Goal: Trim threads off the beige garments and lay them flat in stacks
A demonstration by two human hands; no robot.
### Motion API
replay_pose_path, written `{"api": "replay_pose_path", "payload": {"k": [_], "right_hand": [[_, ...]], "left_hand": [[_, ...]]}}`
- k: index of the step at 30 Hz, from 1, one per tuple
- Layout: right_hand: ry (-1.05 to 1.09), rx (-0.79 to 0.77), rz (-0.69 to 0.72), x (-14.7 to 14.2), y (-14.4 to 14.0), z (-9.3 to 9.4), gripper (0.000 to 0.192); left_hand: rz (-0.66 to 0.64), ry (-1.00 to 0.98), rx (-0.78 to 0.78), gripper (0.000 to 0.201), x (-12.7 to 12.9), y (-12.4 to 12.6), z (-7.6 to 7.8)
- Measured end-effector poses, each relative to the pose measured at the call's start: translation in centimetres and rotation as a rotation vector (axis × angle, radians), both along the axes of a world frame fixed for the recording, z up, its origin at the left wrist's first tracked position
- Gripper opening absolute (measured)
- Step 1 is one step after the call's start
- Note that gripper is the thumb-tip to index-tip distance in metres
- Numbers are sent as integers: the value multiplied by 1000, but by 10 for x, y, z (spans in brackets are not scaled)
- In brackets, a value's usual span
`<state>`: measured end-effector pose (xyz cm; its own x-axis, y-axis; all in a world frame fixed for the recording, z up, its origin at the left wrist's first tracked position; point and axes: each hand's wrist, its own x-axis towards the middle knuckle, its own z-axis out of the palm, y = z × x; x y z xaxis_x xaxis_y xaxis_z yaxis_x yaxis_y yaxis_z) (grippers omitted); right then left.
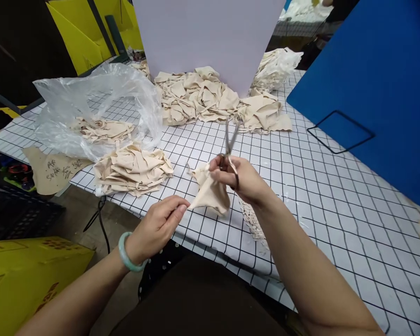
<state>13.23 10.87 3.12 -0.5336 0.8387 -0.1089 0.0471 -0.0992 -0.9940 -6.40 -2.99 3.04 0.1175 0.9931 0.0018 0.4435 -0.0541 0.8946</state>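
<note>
Head view: you hold a cloth piece and scissors over the gridded table.

Your left hand [159, 226] pinches the near corner of the beige cloth piece [210, 193], and your right hand [247, 179] grips its far end together with the scissors [229, 142]. The cloth's long axis runs from the left hand up and away to the right hand. The scissors point away from you, toward the big cloth heap [199, 95], blades slightly parted. Left of the cloth piece lie a small stack [133, 170] and a plastic bag [91, 100] on the table [336, 196].
</note>
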Motion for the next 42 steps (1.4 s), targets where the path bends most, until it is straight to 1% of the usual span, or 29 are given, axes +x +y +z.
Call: {"api": "replay_pose_path", "payload": {"k": [2,3,5,6,7,9,10,11,12,14,16,18,20,21,22,23,25,27,29,30,31,33,34,35,38,40,42], "right_hand": [[-126,33,27,-15,11,5,14],[-192,85,-4,-21,12,5,12],[-263,216,-109,-26,6,-1,11],[-240,255,-141,-26,-2,-6,13],[-179,260,-134,-25,-13,-13,18],[-27,184,-22,-19,-37,-28,31],[7,150,24,-16,-48,-36,33],[6,125,47,-13,-56,-42,32],[-21,110,39,-11,-61,-46,29],[-60,80,1,-6,-59,-43,24],[-6,44,32,0,-44,-27,26],[54,37,117,4,-24,-2,29],[49,42,186,2,-6,20,32],[26,39,197,-2,2,26,33],[-9,23,201,-7,7,28,34],[-53,1,190,-14,11,27,35],[-165,-31,119,-27,12,14,35],[-240,-1,-32,-34,3,-5,34],[-169,68,-220,-32,-15,-22,32],[-88,93,-263,-29,-26,-28,32],[-2,105,-251,-24,-38,-33,31],[123,97,-138,-18,-59,-38,35],[147,82,-92,-18,-67,-40,36],[153,61,-82,-20,-73,-42,35],[164,-6,-157,-36,-80,-48,37],[184,-57,-98,-47,-81,-53,41],[178,-107,-22,-48,-84,-54,44]], "left_hand": [[-92,-78,-67,22,-1,3,4],[-109,-159,-137,25,-2,4,5],[-98,-360,-293,30,-4,7,8],[-81,-459,-356,32,-5,8,8],[-61,-545,-403,32,-6,10,9],[-35,-663,-465,30,-8,13,10],[-34,-694,-493,30,-10,14,10],[-38,-707,-517,30,-11,15,11],[-45,-702,-534,30,-12,16,11],[-70,-637,-541,32,-16,18,11],[-81,-521,-492,32,-18,19,12],[-77,-391,-396,31,-19,18,13],[-100,-293,-296,30,-18,16,16],[-128,-261,-252,29,-16,16,18],[-162,-244,-206,27,-14,15,20],[-193,-239,-154,26,-12,14,22],[-207,-265,-33,25,-9,14,24],[-161,-331,48,25,-7,14,22],[-105,-437,39,26,-6,15,17],[-86,-492,16,27,-5,16,14],[-73,-540,-8,27,-4,16,11],[-45,-585,-23,26,1,17,7],[-31,-574,-8,26,4,18,7],[-21,-550,20,26,7,19,7],[-33,-522,105,27,18,20,10],[-20,-579,111,28,24,21,11],[53,-633,82,29,28,22,9]]}}
